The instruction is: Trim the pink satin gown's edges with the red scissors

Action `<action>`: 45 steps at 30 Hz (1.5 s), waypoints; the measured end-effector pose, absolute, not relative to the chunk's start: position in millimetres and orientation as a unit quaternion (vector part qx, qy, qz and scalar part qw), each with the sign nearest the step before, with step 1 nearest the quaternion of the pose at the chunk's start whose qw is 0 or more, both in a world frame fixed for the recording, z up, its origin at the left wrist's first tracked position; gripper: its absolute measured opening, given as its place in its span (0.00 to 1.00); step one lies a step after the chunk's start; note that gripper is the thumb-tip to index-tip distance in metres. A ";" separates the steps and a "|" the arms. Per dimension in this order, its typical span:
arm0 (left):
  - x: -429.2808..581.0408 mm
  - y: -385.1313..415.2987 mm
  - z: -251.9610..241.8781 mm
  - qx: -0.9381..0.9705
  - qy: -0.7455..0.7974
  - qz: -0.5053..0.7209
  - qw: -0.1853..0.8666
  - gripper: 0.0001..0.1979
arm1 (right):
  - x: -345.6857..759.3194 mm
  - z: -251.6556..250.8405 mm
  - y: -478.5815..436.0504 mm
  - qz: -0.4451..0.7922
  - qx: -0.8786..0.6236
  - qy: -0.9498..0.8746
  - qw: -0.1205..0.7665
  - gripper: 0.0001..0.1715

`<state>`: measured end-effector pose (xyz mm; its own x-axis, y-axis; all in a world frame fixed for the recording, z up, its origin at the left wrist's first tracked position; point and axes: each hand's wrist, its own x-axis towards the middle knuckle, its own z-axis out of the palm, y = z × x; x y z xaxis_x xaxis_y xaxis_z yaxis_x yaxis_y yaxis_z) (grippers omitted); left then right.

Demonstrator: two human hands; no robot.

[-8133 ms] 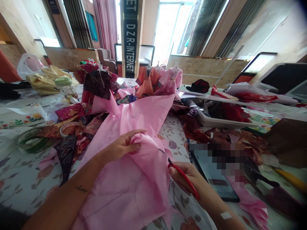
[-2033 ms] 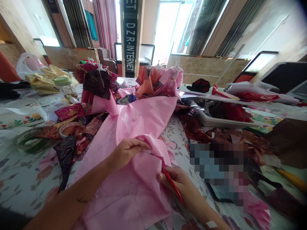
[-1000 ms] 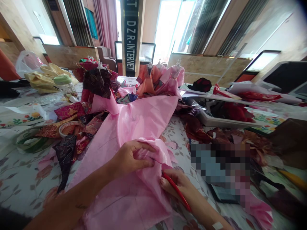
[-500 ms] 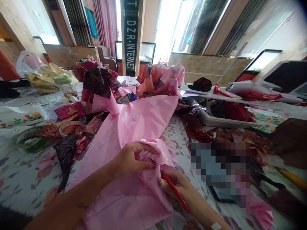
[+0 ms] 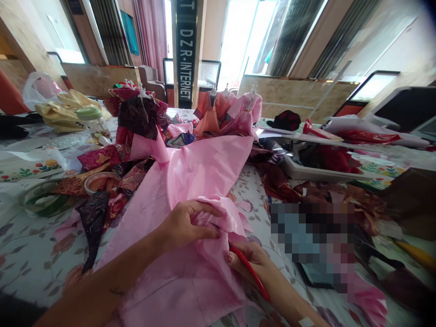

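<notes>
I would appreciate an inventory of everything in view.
satin cloth: one, pink, front centre
tool: one, red-handled, front right
tablecloth: one, white flowered, underneath
fabric scraps: many, multicoloured, both sides
rolls: at least two, green, tan, left
jar: one, clear, green-lidded, rear left
bags: at least two, yellow, clear, rear left
draped figures: several, multicoloured, rear
cap: one, dark, rear right
tray: one, white, right
flat device: one, dark, right
pillar sign: one, dark, background
curtains: several, pink, grey, background
left hand: one, gripping satin cloth
right hand: one, holding tool
</notes>
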<state>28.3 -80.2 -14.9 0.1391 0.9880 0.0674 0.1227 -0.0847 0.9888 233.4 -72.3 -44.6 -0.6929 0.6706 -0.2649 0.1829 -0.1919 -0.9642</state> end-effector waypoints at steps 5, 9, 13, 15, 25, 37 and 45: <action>27.6 -80.1 -15.9 0.578 0.484 0.451 0.478 0.20 | 232.4 -44.7 -72.4 0.674 -0.364 -0.617 0.178 0.31; 26.4 -79.5 -16.3 0.582 0.481 0.452 0.475 0.20 | 232.0 -43.0 -72.3 0.670 -0.373 -0.617 0.178 0.32; 23.3 -79.1 -14.3 0.588 0.472 0.453 0.476 0.18 | 232.8 -44.9 -71.5 0.694 -0.361 -0.595 0.183 0.31; 21.8 -79.1 -13.6 0.593 0.468 0.450 0.477 0.18 | 233.1 -45.5 -70.9 0.698 -0.357 -0.592 0.184 0.31; 22.8 -79.6 -14.2 0.606 0.455 0.438 0.482 0.18 | 234.5 -43.1 -71.3 0.667 -0.345 -0.636 0.175 0.28; 27.0 -81.0 -11.0 0.604 0.433 0.433 0.510 0.18 | 233.4 -40.6 -71.0 0.647 -0.359 -0.655 0.155 0.28; 27.9 -81.6 -7.4 0.596 0.441 0.425 0.519 0.18 | 235.0 -46.1 -71.1 0.669 -0.343 -0.640 0.157 0.27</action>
